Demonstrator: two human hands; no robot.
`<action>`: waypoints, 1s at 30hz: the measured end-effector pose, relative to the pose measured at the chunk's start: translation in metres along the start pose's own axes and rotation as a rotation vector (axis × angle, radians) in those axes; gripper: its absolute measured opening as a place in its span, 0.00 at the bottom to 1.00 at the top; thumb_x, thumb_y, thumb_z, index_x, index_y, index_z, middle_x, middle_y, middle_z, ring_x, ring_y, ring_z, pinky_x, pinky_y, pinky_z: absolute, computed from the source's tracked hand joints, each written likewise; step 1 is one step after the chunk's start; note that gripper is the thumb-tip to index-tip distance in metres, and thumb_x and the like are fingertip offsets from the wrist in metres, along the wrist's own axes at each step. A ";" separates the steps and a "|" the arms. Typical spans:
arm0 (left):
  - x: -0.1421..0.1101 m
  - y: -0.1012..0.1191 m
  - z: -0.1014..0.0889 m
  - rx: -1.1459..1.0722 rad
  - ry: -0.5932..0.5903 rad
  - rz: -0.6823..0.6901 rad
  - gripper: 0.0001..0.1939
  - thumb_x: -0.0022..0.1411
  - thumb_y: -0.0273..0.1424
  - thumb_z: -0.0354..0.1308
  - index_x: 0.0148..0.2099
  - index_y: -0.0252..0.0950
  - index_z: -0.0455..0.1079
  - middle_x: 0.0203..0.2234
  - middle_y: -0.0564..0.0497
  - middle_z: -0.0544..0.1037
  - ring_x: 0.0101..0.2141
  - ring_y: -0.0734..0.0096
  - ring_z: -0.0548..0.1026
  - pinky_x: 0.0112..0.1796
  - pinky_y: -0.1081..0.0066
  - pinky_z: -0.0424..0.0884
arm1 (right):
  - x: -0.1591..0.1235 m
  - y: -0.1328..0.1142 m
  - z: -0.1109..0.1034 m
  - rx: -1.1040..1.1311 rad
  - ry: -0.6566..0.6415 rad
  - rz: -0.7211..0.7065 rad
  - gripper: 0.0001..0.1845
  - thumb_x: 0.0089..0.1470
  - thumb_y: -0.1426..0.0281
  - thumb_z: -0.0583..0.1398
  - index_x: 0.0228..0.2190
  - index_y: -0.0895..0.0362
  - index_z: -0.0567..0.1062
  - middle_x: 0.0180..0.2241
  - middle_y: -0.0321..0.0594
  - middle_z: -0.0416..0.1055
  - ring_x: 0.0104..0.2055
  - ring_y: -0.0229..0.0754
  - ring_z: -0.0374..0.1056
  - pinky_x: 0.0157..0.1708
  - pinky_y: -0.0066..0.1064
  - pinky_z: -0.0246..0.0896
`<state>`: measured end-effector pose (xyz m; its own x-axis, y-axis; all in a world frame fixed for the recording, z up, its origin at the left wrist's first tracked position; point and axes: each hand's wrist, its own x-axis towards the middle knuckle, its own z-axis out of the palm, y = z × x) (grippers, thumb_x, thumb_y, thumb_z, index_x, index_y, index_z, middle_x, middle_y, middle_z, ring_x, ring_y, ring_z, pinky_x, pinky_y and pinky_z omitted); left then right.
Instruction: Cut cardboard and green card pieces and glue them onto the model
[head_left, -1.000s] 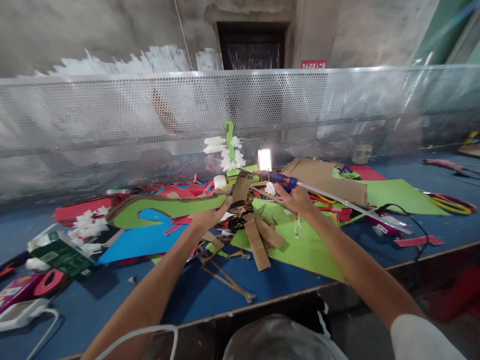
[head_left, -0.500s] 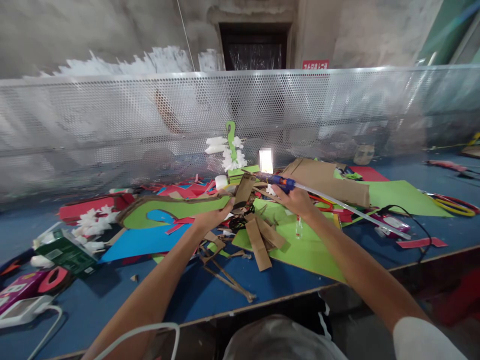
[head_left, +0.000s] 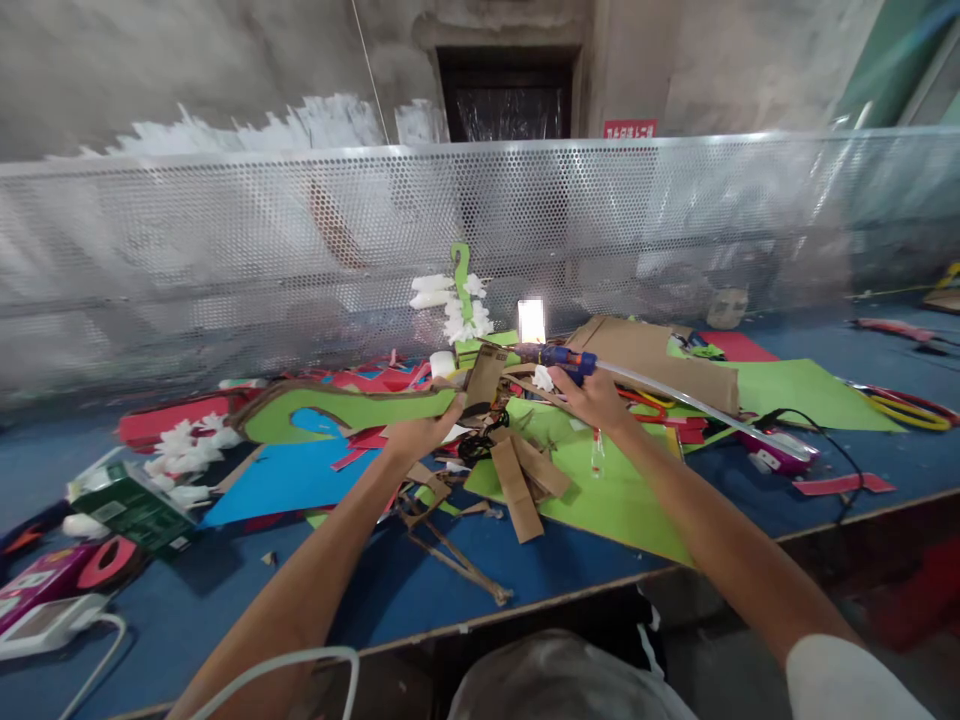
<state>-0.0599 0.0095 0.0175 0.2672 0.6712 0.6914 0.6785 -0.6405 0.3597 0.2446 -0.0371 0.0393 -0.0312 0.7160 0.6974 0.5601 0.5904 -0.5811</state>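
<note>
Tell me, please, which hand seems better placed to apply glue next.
Probably the right hand: it holds the blue glue gun, whose nozzle end points leftward. The left hand is occupied, gripping the narrow end of the green cutout.

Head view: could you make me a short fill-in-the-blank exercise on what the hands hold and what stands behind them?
1. The right hand grips a glue gun whose body is mostly ____.
2. The left hand holds one end of a curved cutout whose face is ____.
3. The metal panel behind the table is full of small ____.
4. The wall sign has a ____ background.

Missing words: blue; green; holes; red.
</note>
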 end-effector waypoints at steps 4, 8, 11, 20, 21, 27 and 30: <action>0.000 0.000 -0.002 0.013 -0.017 0.038 0.17 0.69 0.49 0.50 0.39 0.43 0.70 0.33 0.49 0.81 0.39 0.57 0.80 0.46 0.62 0.76 | -0.001 0.003 0.001 -0.046 0.025 0.059 0.23 0.63 0.46 0.57 0.36 0.53 0.76 0.26 0.39 0.73 0.31 0.47 0.71 0.34 0.34 0.63; 0.000 -0.002 -0.001 0.034 -0.033 0.081 0.17 0.70 0.48 0.49 0.37 0.42 0.69 0.30 0.50 0.80 0.37 0.58 0.80 0.46 0.61 0.76 | -0.002 0.005 0.002 0.067 -0.015 0.119 0.25 0.64 0.46 0.57 0.41 0.54 0.77 0.29 0.38 0.76 0.29 0.45 0.71 0.31 0.32 0.63; 0.000 -0.003 0.000 0.043 -0.043 0.104 0.17 0.71 0.47 0.48 0.37 0.42 0.68 0.30 0.50 0.79 0.35 0.59 0.79 0.45 0.62 0.76 | -0.001 0.005 0.002 0.040 -0.006 0.097 0.24 0.64 0.47 0.58 0.40 0.55 0.78 0.30 0.40 0.77 0.31 0.46 0.73 0.32 0.33 0.64; -0.001 -0.010 0.005 0.042 -0.049 0.119 0.18 0.72 0.46 0.48 0.39 0.42 0.71 0.32 0.50 0.81 0.37 0.58 0.80 0.47 0.62 0.75 | 0.000 0.001 0.001 0.124 -0.011 0.076 0.24 0.65 0.48 0.57 0.41 0.55 0.79 0.30 0.41 0.77 0.32 0.46 0.73 0.33 0.34 0.65; -0.001 -0.010 0.005 0.052 -0.054 0.112 0.18 0.72 0.46 0.48 0.40 0.41 0.71 0.32 0.50 0.81 0.37 0.58 0.80 0.47 0.62 0.75 | 0.000 0.001 0.001 0.111 -0.004 0.073 0.23 0.64 0.49 0.58 0.39 0.55 0.79 0.29 0.41 0.76 0.31 0.46 0.72 0.33 0.34 0.65; -0.001 -0.008 0.006 0.077 -0.063 0.093 0.18 0.72 0.47 0.48 0.41 0.41 0.72 0.31 0.49 0.81 0.36 0.58 0.81 0.45 0.62 0.76 | 0.001 0.002 0.000 0.136 0.019 0.071 0.24 0.64 0.47 0.57 0.37 0.55 0.79 0.25 0.38 0.73 0.29 0.44 0.70 0.33 0.34 0.65; 0.000 -0.007 0.006 0.071 -0.047 0.105 0.18 0.72 0.46 0.49 0.40 0.41 0.72 0.31 0.49 0.81 0.38 0.59 0.80 0.47 0.63 0.75 | 0.001 0.005 0.001 0.251 -0.017 0.157 0.26 0.63 0.44 0.58 0.34 0.54 0.78 0.22 0.35 0.69 0.23 0.40 0.66 0.26 0.32 0.63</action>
<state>-0.0607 0.0159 0.0109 0.3697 0.6201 0.6920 0.6914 -0.6811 0.2409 0.2471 -0.0330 0.0366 0.0250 0.8108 0.5849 0.3372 0.5439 -0.7684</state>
